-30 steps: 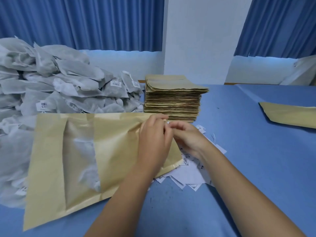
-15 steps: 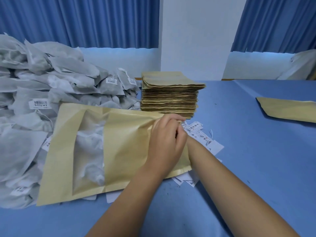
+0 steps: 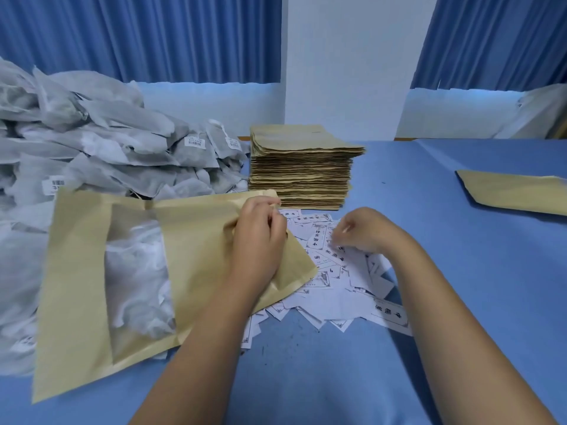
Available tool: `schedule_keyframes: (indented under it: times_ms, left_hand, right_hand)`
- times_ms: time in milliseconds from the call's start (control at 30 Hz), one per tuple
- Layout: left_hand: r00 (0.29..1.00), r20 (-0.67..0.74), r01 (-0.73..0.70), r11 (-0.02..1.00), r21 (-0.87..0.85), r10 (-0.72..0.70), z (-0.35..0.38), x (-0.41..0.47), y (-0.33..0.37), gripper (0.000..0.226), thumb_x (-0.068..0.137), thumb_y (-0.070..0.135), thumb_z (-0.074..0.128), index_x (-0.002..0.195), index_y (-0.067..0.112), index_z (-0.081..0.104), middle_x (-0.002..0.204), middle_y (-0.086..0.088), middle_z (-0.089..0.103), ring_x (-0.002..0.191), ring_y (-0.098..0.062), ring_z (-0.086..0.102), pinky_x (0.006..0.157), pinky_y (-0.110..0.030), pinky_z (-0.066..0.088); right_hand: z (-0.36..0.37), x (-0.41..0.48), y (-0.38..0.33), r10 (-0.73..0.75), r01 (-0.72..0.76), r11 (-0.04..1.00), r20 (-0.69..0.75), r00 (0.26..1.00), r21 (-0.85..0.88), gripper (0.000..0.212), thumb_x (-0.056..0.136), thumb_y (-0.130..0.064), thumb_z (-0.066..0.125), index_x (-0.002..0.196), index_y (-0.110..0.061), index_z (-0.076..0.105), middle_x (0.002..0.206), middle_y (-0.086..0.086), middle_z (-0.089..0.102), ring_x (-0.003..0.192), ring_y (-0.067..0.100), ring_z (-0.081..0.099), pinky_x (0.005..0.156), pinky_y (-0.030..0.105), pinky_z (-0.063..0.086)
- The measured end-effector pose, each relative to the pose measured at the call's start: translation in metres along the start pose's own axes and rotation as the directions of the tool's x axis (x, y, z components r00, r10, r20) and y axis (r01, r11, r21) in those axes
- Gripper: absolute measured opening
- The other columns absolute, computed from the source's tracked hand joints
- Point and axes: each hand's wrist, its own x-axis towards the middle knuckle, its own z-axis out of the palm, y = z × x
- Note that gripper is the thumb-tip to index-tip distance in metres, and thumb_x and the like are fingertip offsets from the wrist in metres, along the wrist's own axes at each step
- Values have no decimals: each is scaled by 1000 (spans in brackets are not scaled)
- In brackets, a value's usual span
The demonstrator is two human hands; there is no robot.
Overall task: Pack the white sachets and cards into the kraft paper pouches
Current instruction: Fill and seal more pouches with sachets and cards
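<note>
A kraft paper pouch [image 3: 76,271] with a clear window lies in front of me, and a white sachet [image 3: 138,271] shows through the window. My left hand [image 3: 257,240] grips the pouch's open right end. My right hand [image 3: 365,230] is over the scattered white cards [image 3: 337,286] just to the right, its fingers curled down onto them; I cannot tell whether it pinches a card. A large heap of white sachets [image 3: 92,154] fills the left side. A tall stack of empty kraft pouches [image 3: 302,167] stands behind the hands.
The table is covered in blue cloth [image 3: 460,271]. One more kraft pouch [image 3: 518,191] lies flat at the far right. Blue curtains and a white pillar stand behind the table.
My right hand has left the pouch mouth and moved right onto the pile of cards. My left hand still holds the pouch's open end.
</note>
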Motion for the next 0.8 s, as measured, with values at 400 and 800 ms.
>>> schedule_keyframes:
  times_ms: [400, 800]
  left_hand:
    - [1000, 1, -30, 999, 25, 30, 3, -7, 5, 39, 94, 12, 45, 58, 24, 38, 114, 2, 59, 92, 19, 43, 78, -20, 34]
    - [993, -12, -113, 994, -8, 113, 2, -10, 21, 32, 90, 17, 41, 59, 23, 35, 111, -1, 59, 95, 7, 47, 83, -24, 38]
  right_hand:
    - [28, 13, 5, -34, 43, 995, -94, 995, 92, 44, 71, -29, 86, 109, -22, 64, 104, -1, 59, 95, 18, 59, 72, 27, 44]
    - [11, -9, -24, -43, 144, 890, -236, 971, 432, 33, 79, -19, 57, 49, -22, 44, 48, -9, 40, 43, 8, 34, 43, 17, 31]
